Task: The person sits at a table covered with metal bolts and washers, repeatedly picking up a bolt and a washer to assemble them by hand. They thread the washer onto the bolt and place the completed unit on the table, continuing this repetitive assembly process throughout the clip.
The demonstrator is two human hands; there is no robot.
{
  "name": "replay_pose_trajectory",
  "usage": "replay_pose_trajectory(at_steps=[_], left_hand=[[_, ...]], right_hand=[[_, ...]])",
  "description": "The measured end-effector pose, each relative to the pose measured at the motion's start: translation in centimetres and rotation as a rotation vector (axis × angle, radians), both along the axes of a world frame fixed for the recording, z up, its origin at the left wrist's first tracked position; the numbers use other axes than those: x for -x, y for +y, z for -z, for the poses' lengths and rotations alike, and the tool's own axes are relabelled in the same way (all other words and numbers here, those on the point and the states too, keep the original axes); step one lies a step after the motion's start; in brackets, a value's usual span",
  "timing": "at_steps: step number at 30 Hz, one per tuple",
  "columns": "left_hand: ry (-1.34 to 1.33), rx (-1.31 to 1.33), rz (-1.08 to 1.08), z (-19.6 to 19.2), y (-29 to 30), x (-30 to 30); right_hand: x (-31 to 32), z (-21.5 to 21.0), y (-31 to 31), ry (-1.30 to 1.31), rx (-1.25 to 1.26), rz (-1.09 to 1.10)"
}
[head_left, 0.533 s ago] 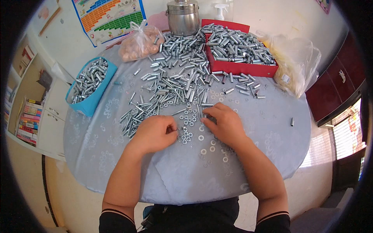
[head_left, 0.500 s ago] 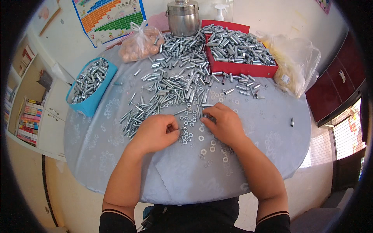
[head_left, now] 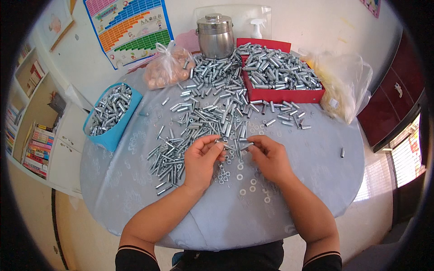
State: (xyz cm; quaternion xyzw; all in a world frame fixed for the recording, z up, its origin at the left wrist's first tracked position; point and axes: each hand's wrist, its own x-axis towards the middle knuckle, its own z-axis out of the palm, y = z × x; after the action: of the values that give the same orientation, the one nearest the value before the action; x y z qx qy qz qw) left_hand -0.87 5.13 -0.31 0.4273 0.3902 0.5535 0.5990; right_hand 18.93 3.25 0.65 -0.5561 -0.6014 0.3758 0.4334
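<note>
Two bare forearms, uncovered from wrist past the elbow. Left hand and right hand wore no gloves; no rings, watch or bracelet could be made out. Fingers bare, nails too small to judge. Short dark sleeves, black or near it, ended at the upper arms, each cuff edged with a thin light stripe over a reddish one. Dark garment of the same colour covered the torso below the near edge of the worktop. No visible print or marking on the fabric.
</note>
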Motion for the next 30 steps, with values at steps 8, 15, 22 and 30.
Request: replay_pose_trajectory(at_steps=[8, 15, 22, 30], left_hand=[[-0.095, -0.005, 0.027, 0.7, 0.1, 0.0], [0.004, -0.024, 0.08, 1.3, -0.1, -0.1], [0.185, -0.031, 0.149, 0.5, -0.7, -0.4], [0.25, -0.119, 0.196, 1.0, -1.0, -0.4]], right_hand=[[-0.1, -1.2, -0.5, 0.363, 0.168, -0.023], [0.1, -0.4, -0.5, 0.449, 0.164, -0.057], [-0.9, -0.1, -0.3, 0.148, 0.006, -0.051], [-0.3, -0.3, -0.6, 0.247, 0.095, 0.016]])
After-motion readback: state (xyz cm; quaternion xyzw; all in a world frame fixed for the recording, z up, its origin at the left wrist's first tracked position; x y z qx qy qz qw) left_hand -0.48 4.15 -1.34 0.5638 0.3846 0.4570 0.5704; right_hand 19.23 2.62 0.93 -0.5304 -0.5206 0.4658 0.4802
